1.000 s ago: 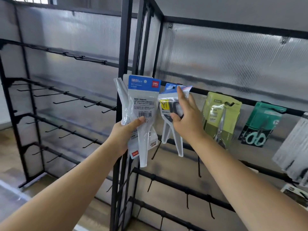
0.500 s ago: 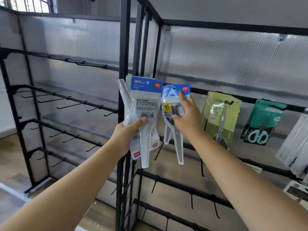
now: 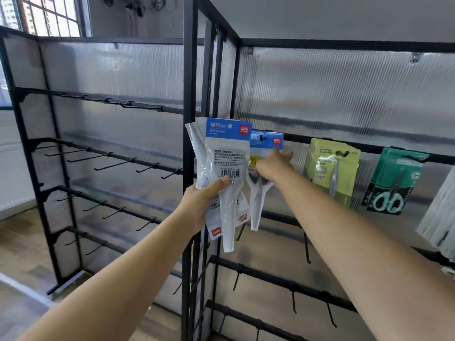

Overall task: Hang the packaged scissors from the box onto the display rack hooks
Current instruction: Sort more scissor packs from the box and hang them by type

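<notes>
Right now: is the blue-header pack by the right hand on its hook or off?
On: the hook tip pokes through the blue-header pack; right hand touches it.

Left hand [image 3: 202, 203] raised, thumb clamped across — right hand [image 3: 273, 166] outstretched, fingers [image 3: 283, 156] forward.

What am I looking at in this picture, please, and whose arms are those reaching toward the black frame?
There is no machine here: the arms belong to a person, and the single picture comes from a wide-angle camera worn on their head, looking forward and down. In front stands a black display rack with rows of hooks. The left hand grips a bundle of packaged scissors with blue tops. The right hand touches one blue-topped pack that already sits on a hook; whether the fingers grip it is hard to tell. Further right hang a yellow-green pack and a dark green pack of scissors.
</notes>
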{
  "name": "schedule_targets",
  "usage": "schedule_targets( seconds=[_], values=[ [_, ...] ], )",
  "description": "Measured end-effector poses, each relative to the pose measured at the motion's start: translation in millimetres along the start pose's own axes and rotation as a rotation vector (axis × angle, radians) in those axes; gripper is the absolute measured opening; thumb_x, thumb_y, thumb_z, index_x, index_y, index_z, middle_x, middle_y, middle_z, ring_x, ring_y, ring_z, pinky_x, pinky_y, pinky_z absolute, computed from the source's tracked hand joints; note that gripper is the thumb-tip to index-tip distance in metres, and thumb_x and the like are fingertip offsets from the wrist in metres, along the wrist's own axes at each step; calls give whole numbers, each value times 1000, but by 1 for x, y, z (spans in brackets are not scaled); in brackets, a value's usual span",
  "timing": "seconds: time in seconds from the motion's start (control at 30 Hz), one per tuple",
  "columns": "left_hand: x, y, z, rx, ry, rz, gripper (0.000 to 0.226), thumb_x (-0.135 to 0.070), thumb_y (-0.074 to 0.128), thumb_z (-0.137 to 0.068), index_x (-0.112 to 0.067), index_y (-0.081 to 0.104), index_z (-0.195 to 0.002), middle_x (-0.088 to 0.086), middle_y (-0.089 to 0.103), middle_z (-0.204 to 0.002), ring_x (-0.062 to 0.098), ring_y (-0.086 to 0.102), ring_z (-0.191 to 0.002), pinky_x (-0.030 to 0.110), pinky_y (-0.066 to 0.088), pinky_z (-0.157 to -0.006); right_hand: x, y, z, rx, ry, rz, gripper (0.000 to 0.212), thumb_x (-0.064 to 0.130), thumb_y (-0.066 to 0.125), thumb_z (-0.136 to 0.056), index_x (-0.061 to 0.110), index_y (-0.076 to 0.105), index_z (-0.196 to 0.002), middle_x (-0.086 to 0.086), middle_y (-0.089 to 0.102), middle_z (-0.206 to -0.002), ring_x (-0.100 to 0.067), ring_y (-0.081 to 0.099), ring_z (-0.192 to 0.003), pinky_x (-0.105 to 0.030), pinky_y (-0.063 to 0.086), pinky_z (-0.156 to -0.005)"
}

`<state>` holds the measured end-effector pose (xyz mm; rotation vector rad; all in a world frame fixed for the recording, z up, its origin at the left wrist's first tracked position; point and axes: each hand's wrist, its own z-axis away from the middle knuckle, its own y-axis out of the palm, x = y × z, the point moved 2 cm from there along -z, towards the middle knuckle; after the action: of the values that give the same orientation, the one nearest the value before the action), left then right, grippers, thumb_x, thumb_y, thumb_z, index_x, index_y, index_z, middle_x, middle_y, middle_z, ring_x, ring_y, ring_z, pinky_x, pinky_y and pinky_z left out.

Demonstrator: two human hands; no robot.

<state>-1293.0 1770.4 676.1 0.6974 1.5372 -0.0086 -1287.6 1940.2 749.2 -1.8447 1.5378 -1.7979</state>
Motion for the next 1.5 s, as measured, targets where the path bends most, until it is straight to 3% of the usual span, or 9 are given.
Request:
schedule_targets(
  seconds=[0.1,0.17,0.3,0.5,0.7,0.9,1.03,1.23,1.5],
  values=[
    [7,0,2,24,-20,-18,43,-27,77,-63,-11,67,-101,9,75,-91,24,73,-79,32,58,-59,5,3,22,-222,-102,-449,41,32,54,-93,7,51,-126,-16,41,-135,-27,49,-118,-34,43,-97],
    [11,0,3,33,-22,-20,46,-26,78,-61,-9,67,-102,10,74,-94,26,72,-83,33,58,-63,6,5,42,-105,-158,-706,56,50,60,-82,-1,57,-104,-23,59,-112,-31,59,-101,-40,50,-90],
    [17,8,5,4,-49,62,43,-18,77,-60,-4,68,-100,11,75,-88,25,73,-74,32,57,-56,-5,9,57,55,-190,-722,35,23,78,-73,8,57,-98,-5,69,-96,-18,67,-89,-42,56,-84],
    [21,5,7,-96,-23,159,37,-21,75,-65,-6,64,-96,8,74,-79,23,72,-68,31,57,-52,-18,-6,60,-265,-317,-824,23,3,64,-83,21,51,-85,8,60,-78,2,59,-67,-19,51,-64],
    [24,17,11,-175,132,13,14,-15,76,-77,-13,66,-87,1,74,-73,22,72,-75,34,58,-64,-8,13,74,-273,-461,-501,28,-8,54,-79,10,35,-67,-9,40,-83,-8,38,-70,-10,34,-64],
    [24,26,15,-167,136,-8,9,-10,70,-83,-13,63,-88,-3,72,-65,13,70,-61,24,53,-49,-1,29,79,76,-370,-671,38,39,49,-94,2,53,-93,-14,57,-102,-19,58,-91,-26,47,-78],
    [25,25,16,-178,122,-3,12,-11,71,-82,-14,61,-88,-4,71,-64,12,70,-60,25,53,-51,-2,27,76,1,-254,-761,11,19,57,-92,27,50,-96,3,57,-105,-17,58,-101,-36,49,-85],
    [21,27,19,-170,193,27,12,-11,72,-81,-18,64,-87,-4,73,-69,12,71,-64,22,53,-50,-10,13,63,-233,-186,-856,37,-2,63,-84,31,60,-100,-6,56,-119,-20,58,-109,-40,52,-91],
    [15,18,11,-236,153,70,14,-16,75,-80,-20,62,-84,-10,72,-64,6,69,-59,22,52,-48,-3,-14,36,-342,-352,-637,17,3,59,-89,10,69,-101,9,63,-94,1,57,-83,-6,47,-75]
  ],
)
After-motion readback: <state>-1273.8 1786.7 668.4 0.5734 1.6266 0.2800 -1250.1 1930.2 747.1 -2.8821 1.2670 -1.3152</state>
